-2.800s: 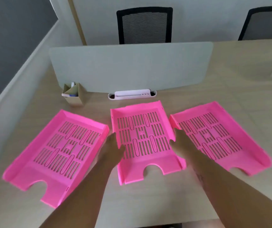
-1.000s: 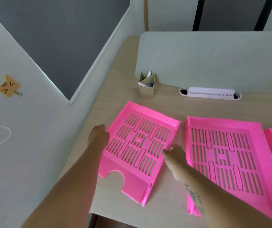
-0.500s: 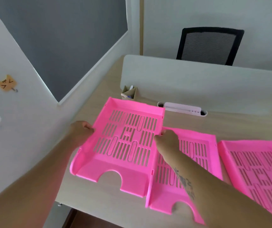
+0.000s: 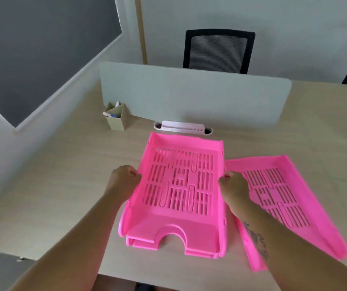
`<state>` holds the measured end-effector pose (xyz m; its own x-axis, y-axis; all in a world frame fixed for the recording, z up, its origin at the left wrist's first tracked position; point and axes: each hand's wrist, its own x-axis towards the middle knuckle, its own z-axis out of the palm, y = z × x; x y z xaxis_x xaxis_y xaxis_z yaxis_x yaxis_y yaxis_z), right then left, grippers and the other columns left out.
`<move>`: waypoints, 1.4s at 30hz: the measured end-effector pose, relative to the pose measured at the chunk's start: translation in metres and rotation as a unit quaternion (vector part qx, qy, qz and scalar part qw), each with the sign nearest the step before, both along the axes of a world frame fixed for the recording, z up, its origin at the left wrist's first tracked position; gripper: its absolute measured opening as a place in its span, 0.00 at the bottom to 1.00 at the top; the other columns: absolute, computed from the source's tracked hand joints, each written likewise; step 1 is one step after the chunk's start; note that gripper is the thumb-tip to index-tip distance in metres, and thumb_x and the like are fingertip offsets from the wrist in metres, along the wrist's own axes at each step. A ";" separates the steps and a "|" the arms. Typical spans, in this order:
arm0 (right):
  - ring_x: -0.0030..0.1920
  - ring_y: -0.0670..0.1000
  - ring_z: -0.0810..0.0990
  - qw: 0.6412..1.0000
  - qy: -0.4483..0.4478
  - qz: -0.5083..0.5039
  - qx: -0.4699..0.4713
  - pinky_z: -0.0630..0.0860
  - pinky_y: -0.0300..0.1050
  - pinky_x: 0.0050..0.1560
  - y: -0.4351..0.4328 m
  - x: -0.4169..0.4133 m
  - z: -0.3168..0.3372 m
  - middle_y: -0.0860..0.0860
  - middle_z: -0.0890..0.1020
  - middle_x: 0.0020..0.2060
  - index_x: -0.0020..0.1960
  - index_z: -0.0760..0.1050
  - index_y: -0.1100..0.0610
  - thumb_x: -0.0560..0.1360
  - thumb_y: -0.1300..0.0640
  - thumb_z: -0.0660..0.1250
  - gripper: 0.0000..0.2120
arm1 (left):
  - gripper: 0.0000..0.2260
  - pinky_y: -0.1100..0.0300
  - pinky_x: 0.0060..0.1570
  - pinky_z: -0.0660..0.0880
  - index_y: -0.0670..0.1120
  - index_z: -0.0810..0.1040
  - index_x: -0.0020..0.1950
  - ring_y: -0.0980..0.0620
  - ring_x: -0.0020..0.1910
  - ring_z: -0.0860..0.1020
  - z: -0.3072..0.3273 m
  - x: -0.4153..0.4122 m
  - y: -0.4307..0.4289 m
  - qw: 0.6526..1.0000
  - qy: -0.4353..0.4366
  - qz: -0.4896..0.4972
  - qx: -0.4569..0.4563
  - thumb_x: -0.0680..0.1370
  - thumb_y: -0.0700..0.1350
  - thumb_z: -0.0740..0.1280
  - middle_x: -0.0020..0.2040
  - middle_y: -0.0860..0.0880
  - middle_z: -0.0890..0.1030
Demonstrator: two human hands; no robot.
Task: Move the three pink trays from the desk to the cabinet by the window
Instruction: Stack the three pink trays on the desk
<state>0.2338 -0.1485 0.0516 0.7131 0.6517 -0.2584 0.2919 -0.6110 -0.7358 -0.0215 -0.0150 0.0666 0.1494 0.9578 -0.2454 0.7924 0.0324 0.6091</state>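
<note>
A pink slotted tray [image 4: 181, 185] sits on top of a second pink tray [image 4: 145, 244] in the middle of the desk; only the lower tray's front edge shows. My left hand [image 4: 123, 181] grips the top tray's left wall and my right hand [image 4: 234, 189] grips its right wall. A third pink tray [image 4: 290, 198] lies flat on the desk just to the right, partly under my right forearm.
A grey divider panel [image 4: 193, 93] stands behind the trays. A cardboard pen holder [image 4: 116, 117] and a white cable slot [image 4: 183, 127] sit at its foot. Black chairs [image 4: 218, 51] stand beyond. The desk's front edge [image 4: 63, 263] is near me.
I lifted the left tray with both hands, carried it rightward and set it down over the middle tray. The view turned right with it.
</note>
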 end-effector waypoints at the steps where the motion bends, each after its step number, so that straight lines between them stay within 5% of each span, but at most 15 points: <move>1: 0.24 0.46 0.69 1.000 0.005 -0.002 0.003 0.62 0.37 0.20 -0.002 0.002 -0.003 0.57 0.81 0.40 0.47 0.79 0.66 0.78 0.66 0.57 0.12 | 0.08 0.52 0.38 0.80 0.40 0.83 0.42 0.42 0.37 0.82 -0.002 0.005 -0.003 1.000 0.003 0.005 -0.001 0.75 0.40 0.66 0.39 0.42 0.85; 7: 0.25 0.46 0.66 1.000 0.028 -0.005 -0.012 0.62 0.38 0.23 -0.010 -0.001 -0.013 0.51 0.76 0.33 0.47 0.76 0.63 0.79 0.65 0.54 0.12 | 0.07 0.50 0.41 0.82 0.42 0.81 0.42 0.42 0.39 0.81 -0.014 0.009 -0.008 1.000 0.018 0.016 -0.017 0.76 0.41 0.64 0.40 0.43 0.84; 14: 0.24 0.45 0.66 0.999 0.030 -0.013 0.000 0.62 0.36 0.21 -0.007 -0.011 -0.010 0.57 0.82 0.44 0.62 0.76 0.63 0.81 0.63 0.54 0.15 | 0.08 0.60 0.31 0.71 0.41 0.81 0.45 0.47 0.34 0.76 -0.029 0.003 -0.005 0.999 0.009 0.018 -0.027 0.79 0.41 0.63 0.40 0.42 0.84; 22: 0.28 0.46 0.71 1.000 -0.005 -0.005 -0.015 0.67 0.37 0.25 -0.008 -0.021 -0.001 0.52 0.78 0.46 0.67 0.72 0.62 0.83 0.61 0.54 0.16 | 0.07 0.55 0.39 0.81 0.45 0.82 0.49 0.50 0.38 0.81 -0.039 -0.009 0.005 1.000 -0.009 -0.012 -0.028 0.80 0.46 0.65 0.45 0.48 0.85; 26: 0.45 0.54 0.82 0.999 0.049 0.008 0.007 0.80 0.45 0.39 -0.016 -0.031 0.006 0.53 0.79 0.59 0.75 0.63 0.56 0.83 0.55 0.53 0.20 | 0.16 0.50 0.52 0.82 0.49 0.80 0.63 0.49 0.51 0.84 -0.043 -0.024 -0.001 0.992 -0.078 -0.016 -0.097 0.80 0.54 0.63 0.54 0.51 0.85; 29: 0.56 0.52 0.80 0.998 0.064 0.022 0.015 0.82 0.50 0.49 -0.033 -0.046 -0.004 0.51 0.71 0.71 0.78 0.56 0.46 0.81 0.45 0.50 0.25 | 0.15 0.48 0.49 0.82 0.47 0.83 0.55 0.44 0.50 0.85 -0.049 -0.032 -0.021 0.972 -0.138 -0.012 -0.189 0.83 0.52 0.60 0.48 0.46 0.87; 32: 0.44 0.54 0.81 0.994 0.096 -0.054 -0.015 0.82 0.50 0.43 -0.043 -0.061 -0.004 0.61 0.78 0.59 0.74 0.65 0.56 0.82 0.44 0.49 0.25 | 0.19 0.42 0.52 0.82 0.46 0.85 0.50 0.40 0.49 0.85 -0.055 -0.039 -0.039 0.948 -0.198 0.022 -0.249 0.82 0.57 0.60 0.47 0.43 0.87; 34: 0.47 0.58 0.79 0.986 0.132 -0.098 -0.001 0.78 0.54 0.56 -0.042 -0.064 -0.004 0.59 0.79 0.50 0.71 0.68 0.62 0.83 0.48 0.51 0.24 | 0.24 0.41 0.50 0.83 0.47 0.85 0.51 0.41 0.48 0.86 -0.064 -0.041 -0.040 0.948 -0.191 0.025 -0.255 0.80 0.63 0.59 0.46 0.44 0.88; 36: 0.55 0.64 0.78 0.979 0.163 -0.118 0.010 0.73 0.59 0.63 -0.037 -0.066 0.002 0.66 0.78 0.56 0.71 0.67 0.65 0.83 0.50 0.52 0.24 | 0.25 0.42 0.49 0.83 0.49 0.86 0.51 0.42 0.47 0.86 -0.068 -0.042 -0.035 0.949 -0.183 0.038 -0.255 0.78 0.66 0.58 0.45 0.45 0.88; 38: 0.51 0.65 0.79 0.978 0.168 -0.124 0.009 0.74 0.64 0.61 -0.030 -0.067 0.005 0.71 0.75 0.60 0.70 0.67 0.67 0.83 0.51 0.52 0.24 | 0.26 0.40 0.50 0.83 0.51 0.86 0.52 0.41 0.48 0.86 -0.069 -0.043 -0.028 0.946 -0.189 0.050 -0.259 0.77 0.68 0.59 0.47 0.46 0.88; 42: 0.40 0.53 0.76 0.975 0.190 -0.112 0.037 0.78 0.53 0.49 -0.011 -0.069 0.003 0.57 0.79 0.45 0.65 0.73 0.63 0.84 0.54 0.51 0.19 | 0.24 0.40 0.50 0.83 0.50 0.84 0.52 0.41 0.48 0.85 -0.067 -0.043 -0.008 0.950 -0.177 0.071 -0.248 0.79 0.66 0.57 0.47 0.45 0.87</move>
<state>0.1647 -0.1599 0.0551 0.7010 0.5178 -0.4904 -0.1456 -0.5693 -0.8091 -0.0648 -0.0232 -0.0005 0.1847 0.7544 -0.6299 0.5074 0.4757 0.7185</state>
